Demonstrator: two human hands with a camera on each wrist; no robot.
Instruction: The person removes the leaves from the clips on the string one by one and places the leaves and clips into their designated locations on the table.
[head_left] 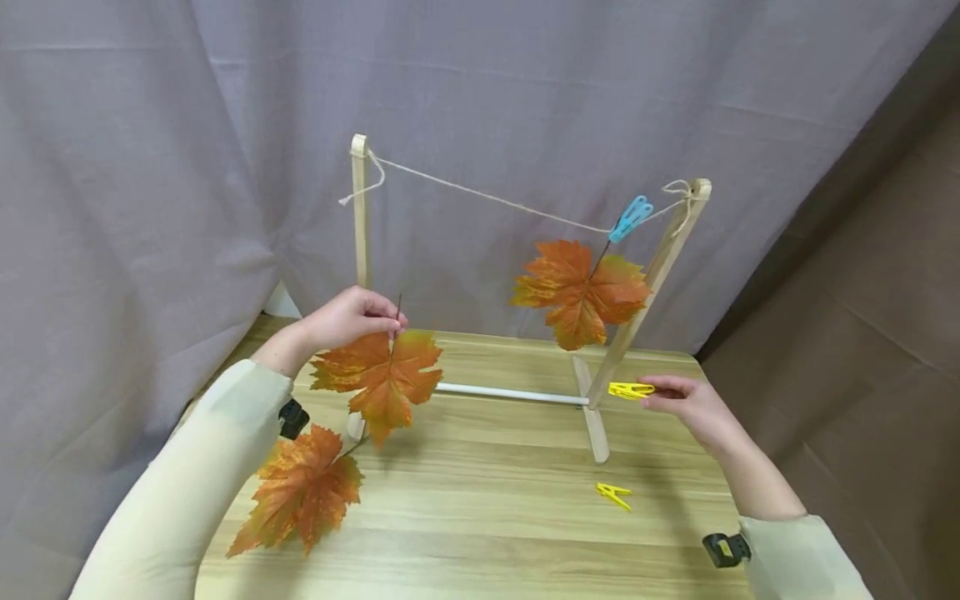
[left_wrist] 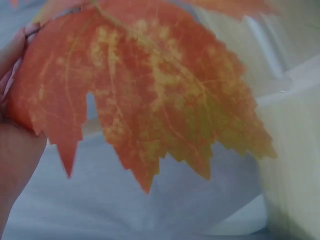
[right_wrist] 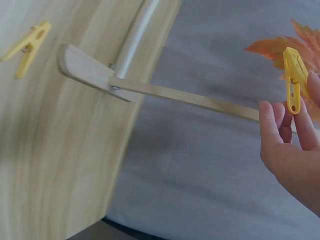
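Sleeves in a pale cream colour filled the bottom corners of the head view, one arm stretched out on each side of the wooden table (head_left: 487, 533). The left hand (head_left: 347, 317) was raised above the table's far left part, fingers curled in, and a maple leaf (head_left: 382, 377) was pinched by its thin stem between the fingertips. So the leaf hung straight down just under the grip, blade below the knuckles; from the left wrist it was seen filling almost the whole view (left_wrist: 145, 95), blurred.

The right hand (head_left: 686, 404) was held out low near the foot of the wooden rack (head_left: 600, 408), palm tilted inward. A yellow clothespin (head_left: 630, 389) was nipped at one end by the fingertips, the rest of it stuck out past them toward the rack's slanted post. Whether its jaws were squeezed apart couldn't be made out.

Counted up: three leaves, one held, one lying leaf (head_left: 300, 492) on the table by the left forearm, and one hung leaf (head_left: 581, 292) on the twine (head_left: 487, 198) under a blue clothespin (head_left: 630, 218). Three pins as well: the blue one, the held yellow one, and a spare yellow clothespin (head_left: 613, 494) on the table in front of the right forearm.
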